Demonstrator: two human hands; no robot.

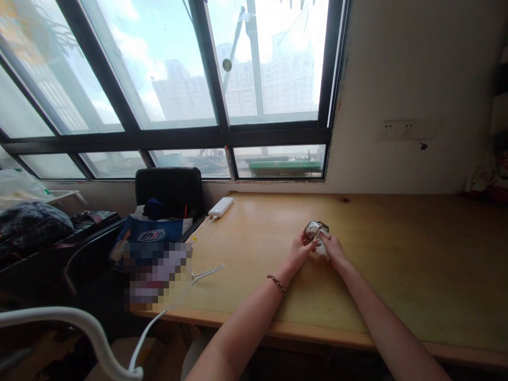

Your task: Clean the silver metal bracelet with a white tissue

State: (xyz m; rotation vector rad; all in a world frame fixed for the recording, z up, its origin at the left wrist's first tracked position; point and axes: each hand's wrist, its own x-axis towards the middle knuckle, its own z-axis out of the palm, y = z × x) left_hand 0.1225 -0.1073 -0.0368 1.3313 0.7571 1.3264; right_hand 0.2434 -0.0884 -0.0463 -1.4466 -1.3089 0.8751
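Both hands, left hand (300, 247) and right hand (331, 248), clasping shiny wrapped ball (315, 231) mid-frame, steadying on desk (397, 264).

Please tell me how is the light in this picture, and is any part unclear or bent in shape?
Head view: bright daylight from the window washes out the sky; the desk is evenly lit with soft shadows. Wide-angle distortion bends the window frames. A pixelated patch covers the bag at left. The small shiny object between left hand and right hand is too small to identify.
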